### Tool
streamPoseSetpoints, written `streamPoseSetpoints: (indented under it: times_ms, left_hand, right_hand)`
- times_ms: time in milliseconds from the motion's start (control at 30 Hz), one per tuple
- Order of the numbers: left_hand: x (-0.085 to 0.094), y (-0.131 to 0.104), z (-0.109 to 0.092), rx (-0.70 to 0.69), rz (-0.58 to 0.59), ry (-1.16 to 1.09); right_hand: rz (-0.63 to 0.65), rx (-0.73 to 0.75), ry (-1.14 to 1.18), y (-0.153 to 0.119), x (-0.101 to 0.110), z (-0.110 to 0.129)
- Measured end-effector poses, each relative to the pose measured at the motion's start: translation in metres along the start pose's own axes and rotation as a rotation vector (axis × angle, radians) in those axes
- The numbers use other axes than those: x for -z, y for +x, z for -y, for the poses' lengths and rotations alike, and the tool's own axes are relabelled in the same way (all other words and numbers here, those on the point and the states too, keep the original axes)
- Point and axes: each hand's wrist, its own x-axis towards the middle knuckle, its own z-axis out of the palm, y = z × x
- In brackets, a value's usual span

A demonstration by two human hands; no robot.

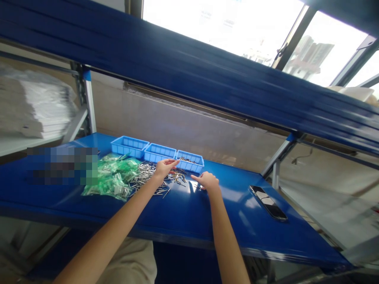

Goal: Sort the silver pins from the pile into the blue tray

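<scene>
Because the slim metal pins (145,178) lie loose beside the green bags (114,177), a careless sweep of your left hand (166,168) could scatter them or push some under the plastic. That hand is partly open; whether it pinches a pin is unclear. Your right hand (209,180), a finger extended and others curled, hovers by a few pins; its grip cannot be told. Bumping the right-hand bin (192,166) might spill its contents.

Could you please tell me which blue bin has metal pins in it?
The right bin: pins show inside it, while none show in the left bin or middle bin.
</scene>
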Motion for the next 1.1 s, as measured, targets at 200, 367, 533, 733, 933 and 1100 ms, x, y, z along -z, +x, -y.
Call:
streamPoseSetpoints:
  times_ms: [200,367,533,733,933,1100]
  left_hand:
    - [-0.002,-0.002,-0.002,0.011,0.01,0.012]
    - [-0.003,-0.002,-0.001,0.0,0.025,0.026]
    - [-0.003,-0.004,-0.004,-0.012,0.033,0.03]
    - [-0.002,-0.002,0.0,-0.024,0.026,0.007]
    - [-0.001,0.002,0.005,0.011,0.008,-0.007]
    - [-0.002,0.005,0.009,0.034,0.007,-0.008]
  right_hand:
    - [0.129,0.03,0.335,0.0,-0.002,-0.002]
    - [0.518,0.104,0.472,-0.006,0.006,0.008]
    - [0.581,0.247,0.509,-0.014,0.008,0.022]
    - [0.442,0.328,0.56,-0.012,-0.003,0.026]
    - [0.392,0.433,0.611,-0.001,-0.018,0.021]
    - [0.187,0.456,0.373,-0.003,-0.017,0.02]
